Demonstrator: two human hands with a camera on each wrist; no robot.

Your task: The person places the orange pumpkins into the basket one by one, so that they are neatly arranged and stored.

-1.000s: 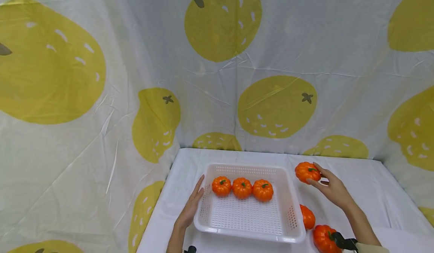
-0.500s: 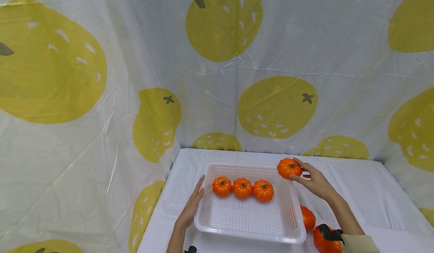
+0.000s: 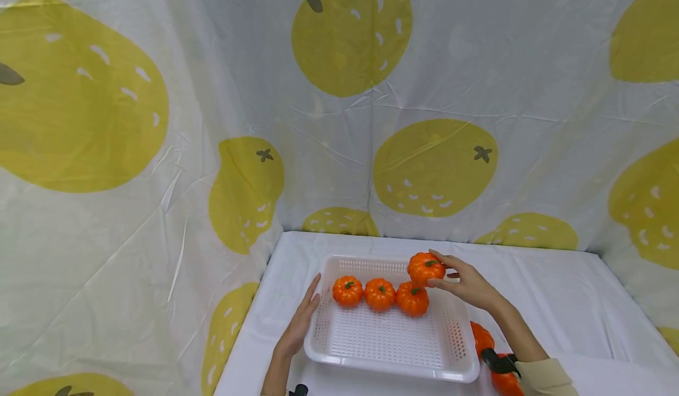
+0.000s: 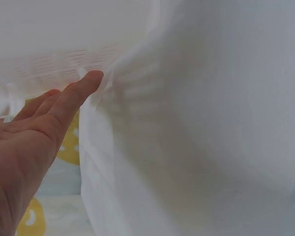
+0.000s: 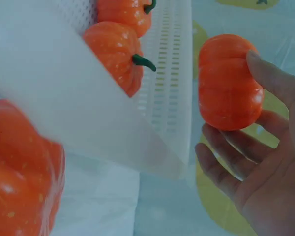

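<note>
A white perforated plastic basket [image 3: 392, 368] stands on the table with a row of three small orange pumpkins inside, among them a left one [image 3: 347, 291], a middle one [image 3: 379, 294] and a right one [image 3: 412, 299]. Above the basket's back right part, my right hand [image 3: 469, 281] pinches another small pumpkin [image 3: 426, 269] between thumb and fingers. That held pumpkin [image 5: 230, 82] appears side-on in the right wrist view. My left hand [image 3: 299, 324] lies along the basket's left side with fingers straight; in the left wrist view its fingertips [image 4: 94, 76] touch or nearly touch the basket wall [image 4: 54, 69].
Right of the basket, two more orange pumpkins sit on the white tablecloth [image 3: 536, 278]: one partly behind the rim [image 3: 481, 336], the other under the right wrist [image 3: 506, 381]. A curtain [image 3: 329, 172] printed with yellow fruit surrounds the table's back and left.
My right hand has carried the held pumpkin leftward, from beyond the basket's right edge to over its back right part. The left hand and the basket have stayed put.
</note>
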